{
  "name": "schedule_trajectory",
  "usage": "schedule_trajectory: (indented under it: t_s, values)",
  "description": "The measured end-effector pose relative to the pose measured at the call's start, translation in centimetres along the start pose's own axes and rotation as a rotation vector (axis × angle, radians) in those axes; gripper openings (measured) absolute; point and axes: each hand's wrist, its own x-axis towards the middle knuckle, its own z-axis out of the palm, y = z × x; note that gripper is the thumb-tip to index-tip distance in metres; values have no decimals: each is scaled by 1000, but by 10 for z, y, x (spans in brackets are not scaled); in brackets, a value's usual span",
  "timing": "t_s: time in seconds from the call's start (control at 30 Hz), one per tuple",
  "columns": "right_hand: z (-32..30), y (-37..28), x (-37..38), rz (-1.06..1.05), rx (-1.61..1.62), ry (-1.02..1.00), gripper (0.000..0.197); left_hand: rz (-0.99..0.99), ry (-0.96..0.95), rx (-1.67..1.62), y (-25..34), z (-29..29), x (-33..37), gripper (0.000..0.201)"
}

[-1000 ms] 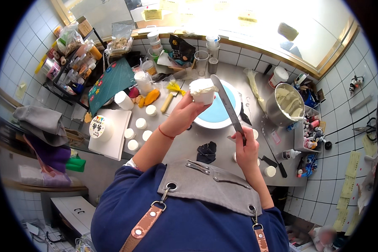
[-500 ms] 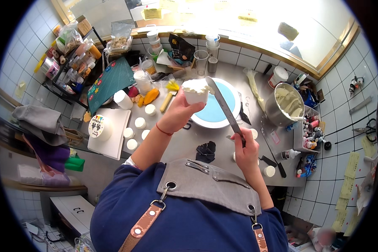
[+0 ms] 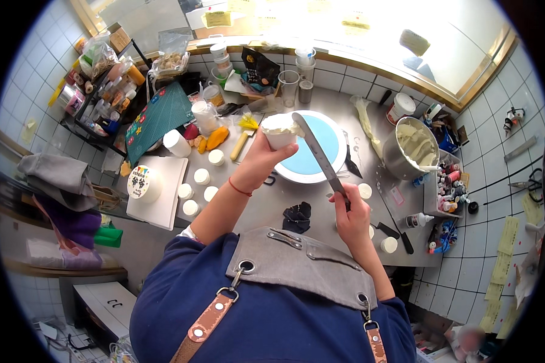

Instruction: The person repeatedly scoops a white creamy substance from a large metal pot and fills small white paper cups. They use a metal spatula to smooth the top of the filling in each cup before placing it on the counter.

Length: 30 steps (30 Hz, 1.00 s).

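Observation:
My left hand (image 3: 255,162) is wrapped round a small white cup (image 3: 278,140), holding it up over the left side of a turntable with a pale blue top (image 3: 328,134) and white rim. White cream (image 3: 278,123) is heaped above the cup's mouth. In my right hand (image 3: 352,213) is the handle of a long metal palette knife (image 3: 320,155). Its blade slants up and to the left, and the tip touches the cream's right edge. Right of the turntable stands a metal pot (image 3: 399,151) of pale cream with a utensil in it.
Several white lidded cups (image 3: 202,176) stand at left. A decorated white cake (image 3: 144,184) rests on a white board. A crumpled black cloth (image 3: 297,218) lies near my apron. A black-handled knife (image 3: 396,236) and a bottle (image 3: 416,220) lie at right, beside a bin of small bottles (image 3: 449,187).
The palette knife's tip has shifted slightly left and down against the cream, and the cream's top looks a little smoother. Both hands keep their hold.

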Motion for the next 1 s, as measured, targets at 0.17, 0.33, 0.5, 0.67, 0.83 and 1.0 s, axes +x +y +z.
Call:
schedule_trajectory:
  t_s: [0.17,0.33,0.5,0.67,0.83,1.0]
  values:
    - [-1,4,1,37,18,3,10,-43,-109,-300,1,-6,1,53]
    - [-4,7,2,47,28,18,10,-13,-147,-140,5,-3,0,52]
    - [-2,12,1,12,45,53,9,48,-88,-26,8,0,4,53]
    - [-4,8,1,8,6,49,9,78,-21,14,9,4,4,50]
    - [-6,3,0,7,-32,26,11,61,67,50,3,-3,8,47]
    - [-5,-2,0,-15,-75,8,14,209,149,289,-17,-17,18,50]
